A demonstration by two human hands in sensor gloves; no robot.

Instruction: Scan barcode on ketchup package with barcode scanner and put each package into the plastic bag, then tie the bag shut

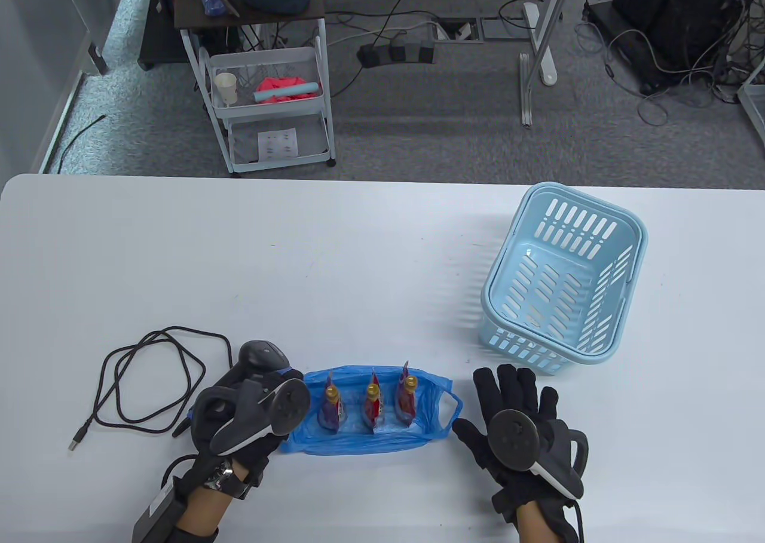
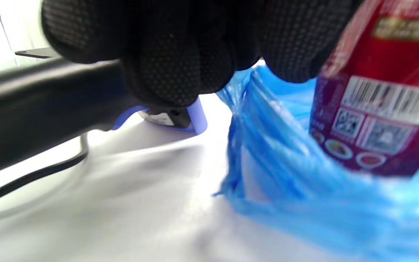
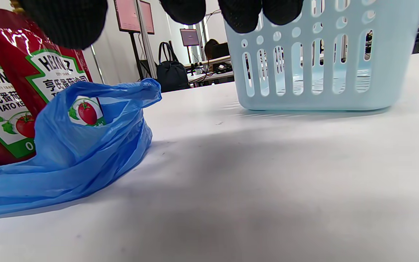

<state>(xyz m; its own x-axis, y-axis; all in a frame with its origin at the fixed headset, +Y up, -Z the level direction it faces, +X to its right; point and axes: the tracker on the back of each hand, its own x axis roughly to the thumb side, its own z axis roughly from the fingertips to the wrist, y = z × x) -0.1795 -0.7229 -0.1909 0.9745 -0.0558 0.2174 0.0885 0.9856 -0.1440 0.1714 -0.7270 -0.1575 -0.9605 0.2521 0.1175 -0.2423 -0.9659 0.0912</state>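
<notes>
Left hand (image 1: pixel 239 411) is gripping the black handheld barcode scanner (image 1: pixel 258 361); right hand (image 1: pixel 526 435) is hovering with fingers spread, holding nothing.
Three red stand-up ketchup pouches (image 1: pixel 370 405) with yellow caps are standing upright in a row inside the crumpled blue plastic bag (image 1: pixel 370 441), which is lying open on the white table (image 1: pixel 358 256) between both hands; the light-blue slotted plastic basket (image 1: pixel 562 286) is sitting beyond the right hand.
</notes>
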